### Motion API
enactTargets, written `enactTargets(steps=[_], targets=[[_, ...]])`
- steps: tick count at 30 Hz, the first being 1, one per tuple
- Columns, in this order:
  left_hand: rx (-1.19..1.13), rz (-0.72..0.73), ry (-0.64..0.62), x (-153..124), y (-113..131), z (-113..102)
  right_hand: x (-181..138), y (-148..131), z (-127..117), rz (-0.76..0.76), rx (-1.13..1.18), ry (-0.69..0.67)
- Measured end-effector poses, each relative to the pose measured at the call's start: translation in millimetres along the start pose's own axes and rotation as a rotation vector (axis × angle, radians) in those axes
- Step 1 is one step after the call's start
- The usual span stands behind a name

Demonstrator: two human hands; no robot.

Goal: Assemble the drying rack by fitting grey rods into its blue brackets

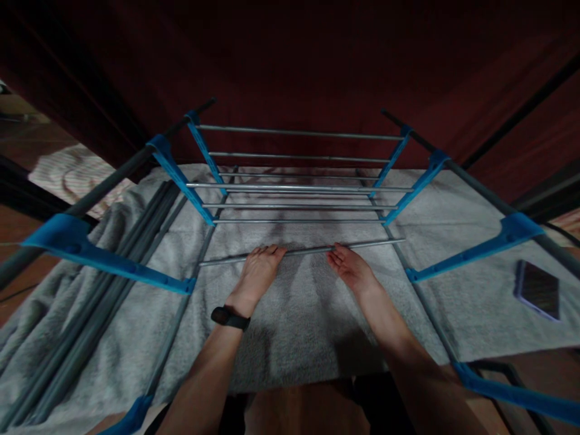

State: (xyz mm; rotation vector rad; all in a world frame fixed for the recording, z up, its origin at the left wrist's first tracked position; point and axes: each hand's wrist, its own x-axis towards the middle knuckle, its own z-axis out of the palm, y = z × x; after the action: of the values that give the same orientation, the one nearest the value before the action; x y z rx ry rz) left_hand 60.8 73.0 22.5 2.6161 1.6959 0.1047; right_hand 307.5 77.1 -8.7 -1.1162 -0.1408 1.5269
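Observation:
A thin grey metal rod [303, 251] lies crosswise on a grey towel [294, 326], inside a rack frame with blue plastic side brackets. My left hand [258, 275] rests palm down with its fingertips on the rod's left part. My right hand [348, 269] is turned palm inward, fingers stretched out and touching the rod's right part. Neither hand is wrapped round the rod. A black band sits on my left wrist.
Beyond the rod, several parallel rods [299, 187] span two blue brackets [176, 175] [414, 181]. More blue brackets [99, 257] [480, 251] stand left and right. A bundle of loose grey rods [104, 302] lies at left. A phone [537, 290] lies at right. Dark red cloth hangs behind.

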Motion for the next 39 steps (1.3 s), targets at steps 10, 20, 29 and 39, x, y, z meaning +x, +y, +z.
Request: enactTargets(steps=[10,20,29,39], targets=[[0.01,0.047,0.068,-1.4,4.3,-1.6,-8.0,-8.2,11.9,0.062,-0.022,0.104],[-0.001,0.061,0.083,-2.0,3.7,-1.3,-7.1,-7.7,11.1,0.059,-0.026,0.054],[-0.015,0.042,0.008,-2.2,4.8,-3.0,-3.2,-5.7,7.4,0.042,-0.061,0.046],[0.025,0.016,-0.02,-2.2,6.0,-0.5,-3.5,-4.7,6.0,0.034,-0.065,0.051]])
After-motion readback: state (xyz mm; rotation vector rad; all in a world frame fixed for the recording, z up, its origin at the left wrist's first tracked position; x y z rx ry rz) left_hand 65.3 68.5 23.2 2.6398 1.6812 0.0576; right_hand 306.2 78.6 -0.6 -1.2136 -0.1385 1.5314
